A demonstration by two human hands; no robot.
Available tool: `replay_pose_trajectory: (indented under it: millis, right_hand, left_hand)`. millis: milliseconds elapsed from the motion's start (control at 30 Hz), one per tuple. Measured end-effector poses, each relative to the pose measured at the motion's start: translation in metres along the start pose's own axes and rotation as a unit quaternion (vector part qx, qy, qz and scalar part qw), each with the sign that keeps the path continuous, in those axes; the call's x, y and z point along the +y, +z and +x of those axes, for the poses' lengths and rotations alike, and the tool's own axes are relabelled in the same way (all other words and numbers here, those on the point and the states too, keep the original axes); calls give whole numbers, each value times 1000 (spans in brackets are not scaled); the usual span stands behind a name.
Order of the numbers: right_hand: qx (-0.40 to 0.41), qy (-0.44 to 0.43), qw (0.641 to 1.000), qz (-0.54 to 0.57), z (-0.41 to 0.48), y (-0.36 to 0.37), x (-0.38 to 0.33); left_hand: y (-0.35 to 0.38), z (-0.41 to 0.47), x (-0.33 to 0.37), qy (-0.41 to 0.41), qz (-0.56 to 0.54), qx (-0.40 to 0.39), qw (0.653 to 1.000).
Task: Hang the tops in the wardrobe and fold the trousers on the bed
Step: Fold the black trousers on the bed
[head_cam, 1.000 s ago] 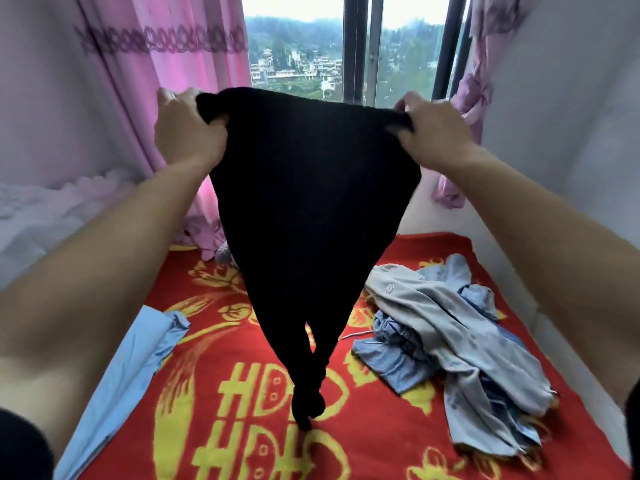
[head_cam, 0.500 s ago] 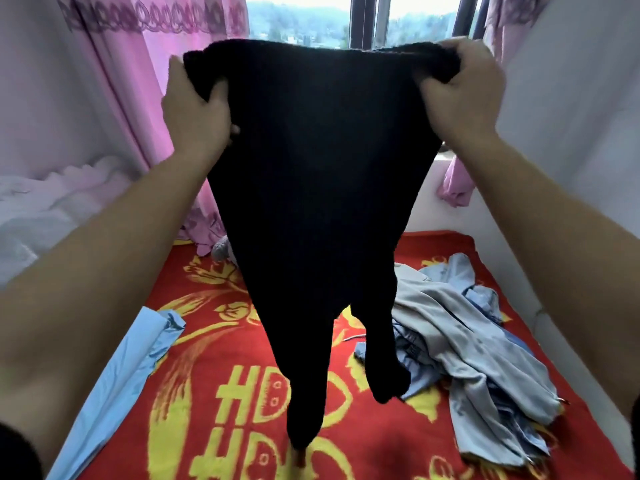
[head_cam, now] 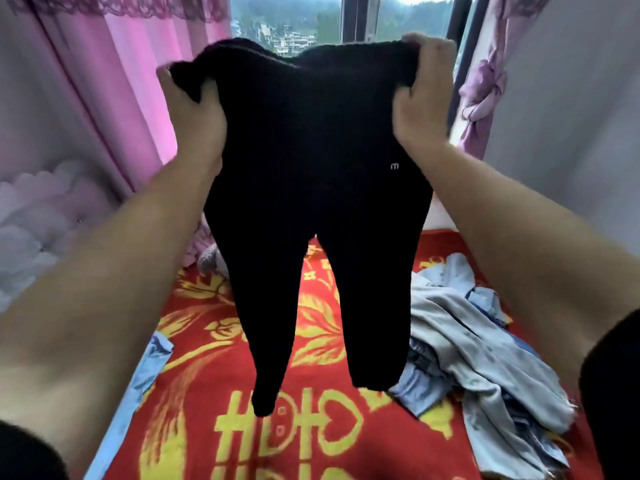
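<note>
The black trousers [head_cam: 311, 188], a soft ribbed knit with a tiny pale logo near one hip, hang in the air above the bed [head_cam: 311, 445], waistband up and both legs dangling apart; the left hand [head_cam: 197, 112] and the right hand [head_cam: 422, 98] each clutch a bunched corner of the waistband. Below lies a fuzzy red blanket [head_cam: 207, 393] printed in yellow (flowers and blocky characters), with a crumpled heap of grey and pale-blue clothes [head_cam: 485, 348] to the right, a light-blue garment [head_cam: 138, 386] at the left edge, and pink curtains [head_cam: 114, 81] framing the window [head_cam: 287, 19].
</note>
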State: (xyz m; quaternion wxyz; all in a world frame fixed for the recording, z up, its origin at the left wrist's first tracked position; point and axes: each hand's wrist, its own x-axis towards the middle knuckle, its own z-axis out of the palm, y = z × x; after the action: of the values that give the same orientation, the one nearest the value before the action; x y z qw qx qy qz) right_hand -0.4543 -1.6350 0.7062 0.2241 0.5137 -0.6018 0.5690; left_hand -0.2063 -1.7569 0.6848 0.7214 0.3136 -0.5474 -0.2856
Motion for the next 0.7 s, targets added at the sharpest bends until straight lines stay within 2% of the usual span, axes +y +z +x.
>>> replay_pose_trajectory:
  millis: [67,167,333,500,600,667,700]
  right_hand:
    - [30,-44,999,9,3,1,-13]
    - [12,-64,998,-14,0,-10,-25]
    - [-70,-63,994,-47,-53,-35,-18]
    - [-224,12,973,-45,-179,-57,17]
    - [-354,60,932,-50,-282,-76,43]
    - [-468,91,876,-76,-352,-94,60]
    - [-522,104,842,-85,-388,-104,68]
  left_hand:
    - [-6,13,14,61,1,51,997]
    - [-20,14,29,40,-23,4,999]
    - [-67,-42,25,-8,75,-3,997]
    - [-137,-164,-11,-37,217,15,975]
    - [-185,-271,-40,-143,290,0,946]
    - [-217,-346,-58,-244,357,-61,900]
    - [-234,-383,-65,-287,402,-104,863]
